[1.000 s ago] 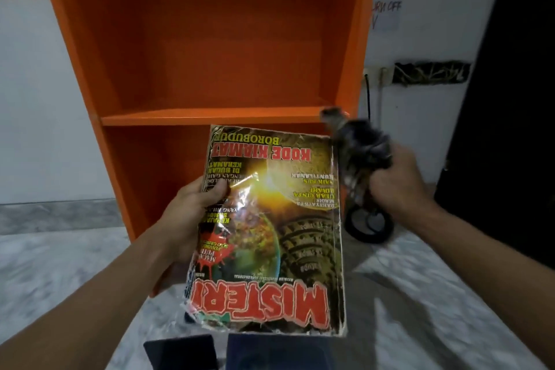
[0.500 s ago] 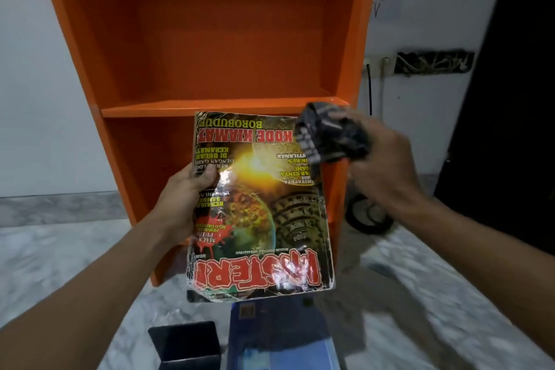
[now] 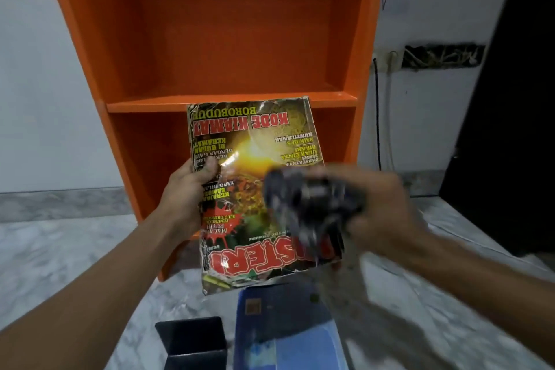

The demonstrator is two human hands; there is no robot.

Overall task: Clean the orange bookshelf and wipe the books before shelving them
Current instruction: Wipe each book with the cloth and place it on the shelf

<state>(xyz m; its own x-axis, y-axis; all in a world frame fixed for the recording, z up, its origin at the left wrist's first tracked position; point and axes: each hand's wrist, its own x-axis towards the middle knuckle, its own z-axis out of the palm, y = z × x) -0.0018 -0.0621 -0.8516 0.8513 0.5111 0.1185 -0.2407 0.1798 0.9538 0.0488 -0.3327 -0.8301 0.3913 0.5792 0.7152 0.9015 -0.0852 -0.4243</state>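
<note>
head: right hand (image 3: 383, 207) around cloth (image 3: 306, 198)

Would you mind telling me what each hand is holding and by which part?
The left hand grips the Misteri magazine by its left edge, thumb on the cover. The right hand clutches a bunched dark cloth.

The marble floor (image 3: 75, 249) carries the orange bookshelf (image 3: 240, 39), a blue book (image 3: 285, 312) and a black box (image 3: 192, 338).

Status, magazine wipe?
Left hand grips magazine by its left edge. Right hand holds dark cloth against cover, blurred. Nothing seen blocking shelf.
</note>
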